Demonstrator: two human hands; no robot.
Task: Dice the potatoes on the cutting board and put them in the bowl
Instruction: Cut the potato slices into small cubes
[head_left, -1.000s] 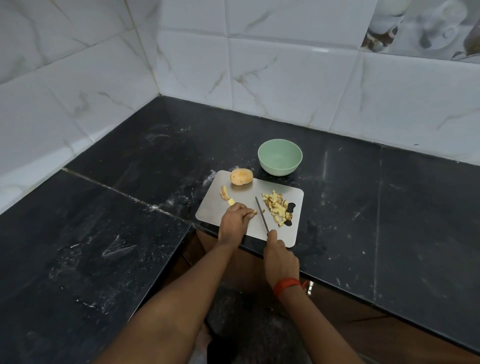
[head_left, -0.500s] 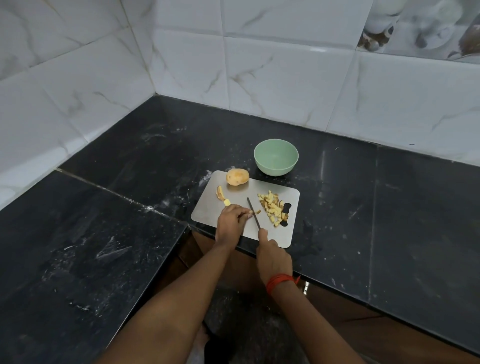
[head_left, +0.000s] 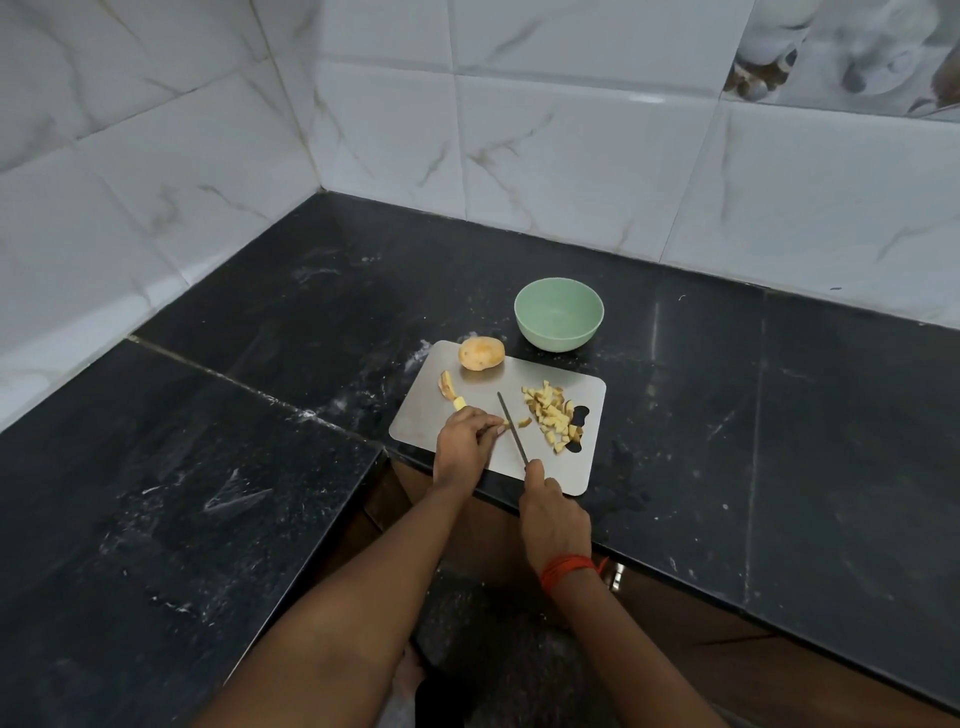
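Observation:
A steel cutting board (head_left: 431, 415) lies at the counter's front edge. A whole potato (head_left: 481, 353) sits at its far left corner, with a cut potato slice (head_left: 447, 385) just in front. My left hand (head_left: 462, 441) holds down a strip of potato, mostly hidden under the fingers. My right hand (head_left: 550, 514) grips the handle of a knife (head_left: 511, 426), its blade down on the board beside my left fingertips. A pile of diced potato (head_left: 550, 415) lies on the board's right side. The empty green bowl (head_left: 559, 313) stands behind the board.
The black stone counter (head_left: 727, 389) runs into a corner with white tiled walls (head_left: 571, 156) behind and to the left. A lower counter section (head_left: 156, 493) lies to my left. Wooden cabinet fronts (head_left: 675, 623) show below the counter edge.
The knife blade has moved left, away from the dice pile and up against my left fingertips. A small cut piece now lies just right of the blade.

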